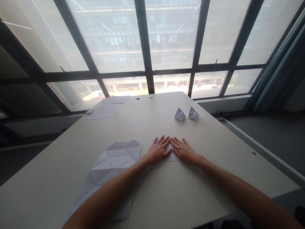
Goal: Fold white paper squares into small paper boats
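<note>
Flat on the white table lies a small piece of white paper point(172, 157), mostly covered by my two hands. My left hand point(159, 149) rests on its left part, fingers stretched out. From the other side my right hand point(183, 149) presses on it with spread fingers, the fingertips of both hands nearly meeting at the top. How the paper is folded beneath them is hidden. Left of my hands spreads a large creased sheet of paper point(116, 156), partly under my left forearm.
Two folded paper boats point(179, 114) stand farther back on the table point(147, 122), right of centre. Loose white sheets point(102, 112) lie at the back left beside a small pale object point(90, 111). Windows run behind the table; a curtain point(274, 63) hangs at right.
</note>
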{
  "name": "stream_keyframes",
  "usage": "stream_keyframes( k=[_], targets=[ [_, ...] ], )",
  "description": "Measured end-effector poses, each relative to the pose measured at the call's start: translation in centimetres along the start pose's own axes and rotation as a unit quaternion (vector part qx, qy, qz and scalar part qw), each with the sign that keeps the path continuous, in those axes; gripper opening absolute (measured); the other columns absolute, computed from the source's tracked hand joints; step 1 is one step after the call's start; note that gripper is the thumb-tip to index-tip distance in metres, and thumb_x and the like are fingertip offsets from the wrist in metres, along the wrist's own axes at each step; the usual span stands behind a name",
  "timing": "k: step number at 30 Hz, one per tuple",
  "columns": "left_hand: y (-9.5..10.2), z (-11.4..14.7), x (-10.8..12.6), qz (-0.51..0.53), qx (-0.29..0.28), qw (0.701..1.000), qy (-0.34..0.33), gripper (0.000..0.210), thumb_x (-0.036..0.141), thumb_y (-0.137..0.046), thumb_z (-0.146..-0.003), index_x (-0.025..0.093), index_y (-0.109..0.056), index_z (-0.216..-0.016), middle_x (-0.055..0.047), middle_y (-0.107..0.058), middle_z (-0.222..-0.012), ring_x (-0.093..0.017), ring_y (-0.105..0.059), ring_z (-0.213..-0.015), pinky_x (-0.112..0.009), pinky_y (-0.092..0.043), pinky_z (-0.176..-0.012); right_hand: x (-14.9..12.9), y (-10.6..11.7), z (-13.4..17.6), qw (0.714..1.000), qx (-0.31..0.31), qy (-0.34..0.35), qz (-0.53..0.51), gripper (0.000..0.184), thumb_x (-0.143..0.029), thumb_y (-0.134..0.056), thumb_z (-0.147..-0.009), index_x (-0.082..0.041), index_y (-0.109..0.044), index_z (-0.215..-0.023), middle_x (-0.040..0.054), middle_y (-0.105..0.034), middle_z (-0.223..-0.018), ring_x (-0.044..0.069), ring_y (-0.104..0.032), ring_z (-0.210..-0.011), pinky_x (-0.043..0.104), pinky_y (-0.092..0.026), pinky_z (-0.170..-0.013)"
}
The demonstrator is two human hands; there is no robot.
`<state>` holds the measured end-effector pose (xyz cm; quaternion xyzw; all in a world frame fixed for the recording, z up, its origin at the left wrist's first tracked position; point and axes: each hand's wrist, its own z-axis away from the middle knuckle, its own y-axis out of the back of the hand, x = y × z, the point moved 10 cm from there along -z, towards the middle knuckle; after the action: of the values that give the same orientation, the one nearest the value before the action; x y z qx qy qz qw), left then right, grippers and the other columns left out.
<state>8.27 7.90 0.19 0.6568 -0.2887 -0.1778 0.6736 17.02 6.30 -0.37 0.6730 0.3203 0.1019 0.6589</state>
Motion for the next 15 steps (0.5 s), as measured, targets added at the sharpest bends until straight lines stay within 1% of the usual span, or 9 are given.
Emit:
stream_keyframes(
  k=[7, 15],
  targets=[
    [-0.07, -0.01, -0.15, 0.004, 0.007, 1.0, 0.002, 0.066, 0.058, -0.027, -0.096, 0.029, -0.015, -0.154, -0.001, -0.017, -0.16, -0.025, -0.01, -0.148, -0.049, -0.008, -0.118, 0.07, 0.06, -0.02, 1.0, 0.005, -0.004, -0.005, 0.059, -0.039, -0.028, -0.099, -0.019, -0.018, -0.154, 0.0089, -0.02, -0.158, 0.026, -0.016, -0.146, 0.054, -0.01, -0.116],
    [-0.24, -0.03, -0.32, 0.004, 0.011, 1.0, -0.001, 0.067, 0.061, -0.024, -0.095, 0.029, -0.015, -0.154, 0.0, -0.017, -0.16, -0.025, -0.009, -0.148, -0.049, -0.008, -0.118, -0.03, 0.07, -0.01, 1.0, 0.007, -0.003, -0.009, 0.059, -0.044, -0.024, -0.1, -0.019, -0.017, -0.154, 0.0084, -0.019, -0.158, 0.024, -0.015, -0.147, 0.054, -0.008, -0.117]
  ],
)
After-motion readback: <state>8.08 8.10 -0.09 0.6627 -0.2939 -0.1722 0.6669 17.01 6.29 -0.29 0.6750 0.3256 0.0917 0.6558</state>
